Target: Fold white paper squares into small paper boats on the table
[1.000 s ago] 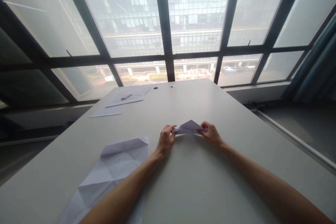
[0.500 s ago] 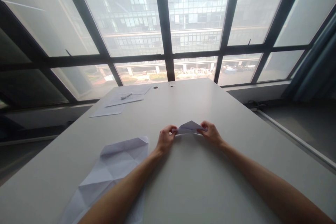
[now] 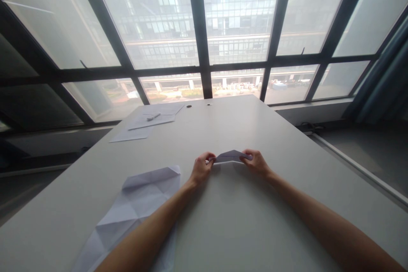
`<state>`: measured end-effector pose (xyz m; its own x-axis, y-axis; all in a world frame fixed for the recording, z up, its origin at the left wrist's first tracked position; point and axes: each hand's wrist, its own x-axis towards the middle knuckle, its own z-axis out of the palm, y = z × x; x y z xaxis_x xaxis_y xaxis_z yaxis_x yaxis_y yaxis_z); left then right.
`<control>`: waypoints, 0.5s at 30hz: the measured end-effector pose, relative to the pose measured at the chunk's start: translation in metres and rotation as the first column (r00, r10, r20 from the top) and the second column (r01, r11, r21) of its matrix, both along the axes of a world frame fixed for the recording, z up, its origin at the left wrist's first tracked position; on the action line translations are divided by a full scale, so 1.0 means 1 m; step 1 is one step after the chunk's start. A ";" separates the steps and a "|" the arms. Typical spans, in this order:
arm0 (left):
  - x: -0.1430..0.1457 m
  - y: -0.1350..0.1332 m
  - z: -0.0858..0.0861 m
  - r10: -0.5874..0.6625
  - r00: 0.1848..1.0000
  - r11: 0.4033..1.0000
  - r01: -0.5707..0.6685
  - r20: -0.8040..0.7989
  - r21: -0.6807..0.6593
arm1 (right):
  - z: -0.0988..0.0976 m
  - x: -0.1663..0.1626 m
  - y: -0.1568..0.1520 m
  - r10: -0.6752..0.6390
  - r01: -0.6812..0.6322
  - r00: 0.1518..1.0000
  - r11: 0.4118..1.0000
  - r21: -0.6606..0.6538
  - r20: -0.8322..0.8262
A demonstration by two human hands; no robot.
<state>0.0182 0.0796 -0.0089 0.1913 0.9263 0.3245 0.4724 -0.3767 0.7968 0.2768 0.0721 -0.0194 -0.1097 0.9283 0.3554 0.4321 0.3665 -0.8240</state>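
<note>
1. One folded paper [image 3: 228, 157], the clock's centre here, spans the gap between two hands above the counter [image 3: 216, 229]; I cannot tell whether it touches the surface.
2. Left hand [image 3: 202, 169], at 9 o'clock: fingers pinched narrow on the paper's left end.
3. Right hand [image 3: 256, 162], at 3 o'clock: pinching the other end.
4. One creased sheet [image 3: 146, 202], at 8 o'clock, partly behind the left forearm.
5. At least two loose sheets [image 3: 130, 135], at 10 o'clock, overlapping; any writing is too small to read.
6. One white pen-like object [image 3: 153, 116] on them.
7. Two holes [image 3: 189, 106] at 11 o'clock.
</note>
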 end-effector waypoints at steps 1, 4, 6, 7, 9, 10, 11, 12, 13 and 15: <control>0.000 0.000 0.000 -0.004 1.000 1.000 0.004 0.014 -0.001 | 0.000 0.000 0.000 -0.006 0.006 1.000 1.000 -0.001 0.002; -0.002 0.001 -0.001 0.002 0.997 1.000 -0.001 0.077 -0.013 | -0.002 0.002 0.002 -0.012 0.012 1.000 1.000 -0.011 0.005; -0.002 0.002 -0.002 0.012 0.992 1.000 -0.011 0.123 -0.012 | -0.004 0.003 0.003 -0.011 0.012 1.000 1.000 -0.019 0.002; -0.003 0.002 -0.003 0.016 0.990 1.000 -0.016 0.141 -0.005 | -0.004 0.003 0.003 -0.010 0.010 1.000 1.000 -0.024 -0.001; -0.003 0.003 -0.005 0.010 0.988 1.000 -0.011 0.156 0.005 | -0.005 0.004 0.004 -0.009 0.008 1.000 0.999 -0.034 -0.006; -0.003 0.004 -0.006 0.004 0.988 1.000 -0.004 0.157 0.005 | -0.005 0.004 0.005 -0.011 0.011 1.000 0.999 -0.038 -0.005; -0.004 0.004 -0.007 -0.004 0.988 1.000 0.004 0.155 0.003 | -0.005 0.004 0.005 -0.017 0.017 1.000 0.999 -0.040 -0.003; -0.004 0.004 -0.007 -0.011 0.989 1.000 0.011 0.149 0.006 | -0.005 0.003 0.005 -0.025 0.025 1.000 0.999 -0.041 0.001; -0.004 0.005 -0.007 -0.015 0.990 1.000 0.013 0.138 0.015 | -0.005 0.003 0.005 -0.035 0.035 0.999 0.998 -0.045 0.005; -0.004 0.004 -0.007 -0.007 0.994 0.999 0.001 0.110 0.052 | -0.004 0.002 0.005 -0.053 0.054 0.999 0.997 -0.056 0.010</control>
